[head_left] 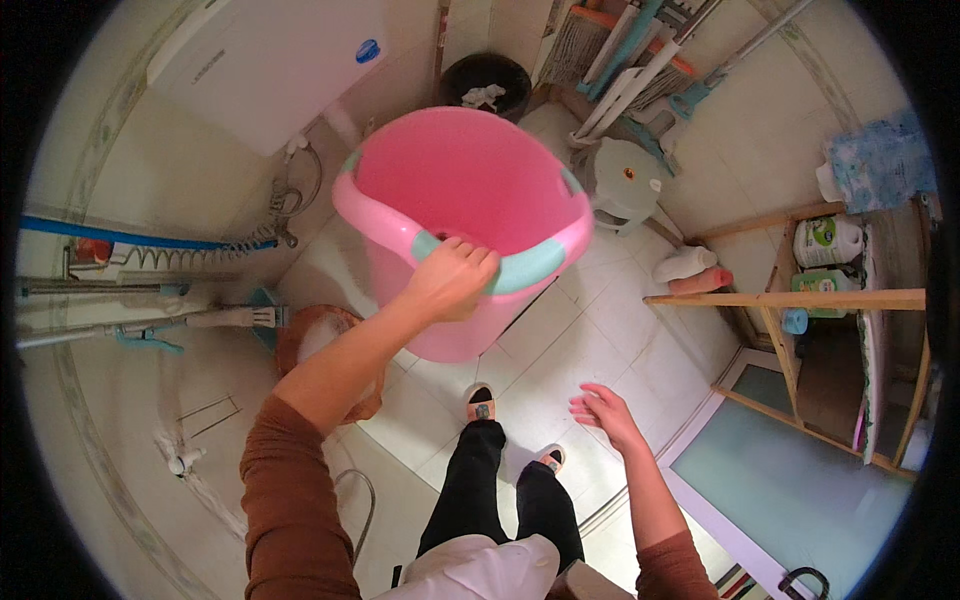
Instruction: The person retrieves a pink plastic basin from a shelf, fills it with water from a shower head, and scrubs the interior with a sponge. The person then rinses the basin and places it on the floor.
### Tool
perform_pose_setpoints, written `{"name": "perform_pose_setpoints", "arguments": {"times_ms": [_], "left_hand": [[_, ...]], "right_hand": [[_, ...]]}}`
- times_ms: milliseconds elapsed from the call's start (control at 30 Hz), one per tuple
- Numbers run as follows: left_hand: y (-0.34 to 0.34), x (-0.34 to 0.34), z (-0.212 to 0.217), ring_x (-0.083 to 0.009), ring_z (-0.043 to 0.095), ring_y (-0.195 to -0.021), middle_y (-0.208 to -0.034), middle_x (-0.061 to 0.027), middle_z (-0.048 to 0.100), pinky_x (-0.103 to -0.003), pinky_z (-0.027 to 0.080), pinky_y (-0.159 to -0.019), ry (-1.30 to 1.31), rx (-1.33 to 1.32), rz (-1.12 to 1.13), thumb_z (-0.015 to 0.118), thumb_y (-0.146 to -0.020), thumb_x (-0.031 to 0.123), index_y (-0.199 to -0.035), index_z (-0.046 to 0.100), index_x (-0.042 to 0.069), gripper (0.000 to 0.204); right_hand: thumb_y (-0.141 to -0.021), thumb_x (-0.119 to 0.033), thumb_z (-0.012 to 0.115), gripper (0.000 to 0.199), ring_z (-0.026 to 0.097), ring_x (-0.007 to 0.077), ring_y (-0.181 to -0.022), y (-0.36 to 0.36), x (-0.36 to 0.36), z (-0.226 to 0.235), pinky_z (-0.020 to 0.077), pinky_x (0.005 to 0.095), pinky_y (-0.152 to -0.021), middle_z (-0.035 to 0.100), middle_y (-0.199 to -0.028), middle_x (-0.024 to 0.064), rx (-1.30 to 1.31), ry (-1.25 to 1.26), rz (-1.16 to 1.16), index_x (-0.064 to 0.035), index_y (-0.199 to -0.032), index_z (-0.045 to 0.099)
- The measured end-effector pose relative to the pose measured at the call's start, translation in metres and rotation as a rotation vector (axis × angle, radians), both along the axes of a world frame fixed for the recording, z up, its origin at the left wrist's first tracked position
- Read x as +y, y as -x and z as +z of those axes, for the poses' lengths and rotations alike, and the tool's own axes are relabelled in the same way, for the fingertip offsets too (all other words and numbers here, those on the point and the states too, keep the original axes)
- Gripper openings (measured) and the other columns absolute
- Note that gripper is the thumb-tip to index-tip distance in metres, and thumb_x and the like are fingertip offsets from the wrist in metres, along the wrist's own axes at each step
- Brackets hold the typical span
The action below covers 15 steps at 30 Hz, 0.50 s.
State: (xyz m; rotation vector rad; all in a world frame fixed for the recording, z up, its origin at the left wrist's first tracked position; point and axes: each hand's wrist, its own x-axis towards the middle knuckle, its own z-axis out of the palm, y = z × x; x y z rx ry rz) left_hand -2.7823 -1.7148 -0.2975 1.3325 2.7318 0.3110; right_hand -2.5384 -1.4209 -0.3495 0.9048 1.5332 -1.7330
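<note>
A large pink plastic tub [450,160] with pale green grip patches on its rim stands, slightly tilted, on the tiled floor in front of me. The inside that shows is plain pink. My left hand [452,278] is closed over the near rim, knuckles up, at one of the green patches; its fingertips are hidden behind the edge. Apart from the tub, my right hand [603,412] hangs in the air to the right of my feet, holding nothing, its fingers loosely stretched out.
Behind the tub is a black bin [487,82] with crumpled paper. A grey-white bucket [620,180] stands below mops [640,75] on the right. A wooden shelf [800,300] holds several bottles. To the left are a reddish-brown basin [300,335] and a coiled hose [230,250].
</note>
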Motion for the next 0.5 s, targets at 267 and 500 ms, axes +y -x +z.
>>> {"name": "perform_pose_setpoints", "arguments": {"times_ms": [267, 500], "left_hand": [[-0.054, -0.043, -0.036, -0.0253, 0.055, -0.090, -0.095, -0.0101, 0.056, -0.038, 0.042, -0.081, 0.101, 0.058, -0.235, 0.064, -0.061, 0.011, -0.108, 0.051, 0.004, 0.049], [-0.135, -0.080, -0.047, -0.0280, 0.051, -0.094, -0.100, -0.0109, 0.051, -0.041, 0.040, -0.083, 0.235, -0.140, -0.060, 0.064, -0.065, 0.012, -0.112, 0.051, 0.009, 0.049]], "right_hand": [[-0.093, -0.020, 0.042, 0.042, 0.046, 0.0303, -0.118, 0.095, -0.088, -0.026, 0.0459, 0.0472, -0.091, 0.042, -0.129, 0.0188, 0.182, 0.292, -0.195, -0.0014, -0.130, 0.036], [-0.082, -0.028, 0.061, 0.049, 0.050, 0.0289, -0.108, 0.051, -0.081, -0.054, 0.0447, 0.0524, -0.086, 0.048, -0.117, 0.0152, -0.026, 0.745, -0.854, -0.0032, -0.120, 0.041]]}}
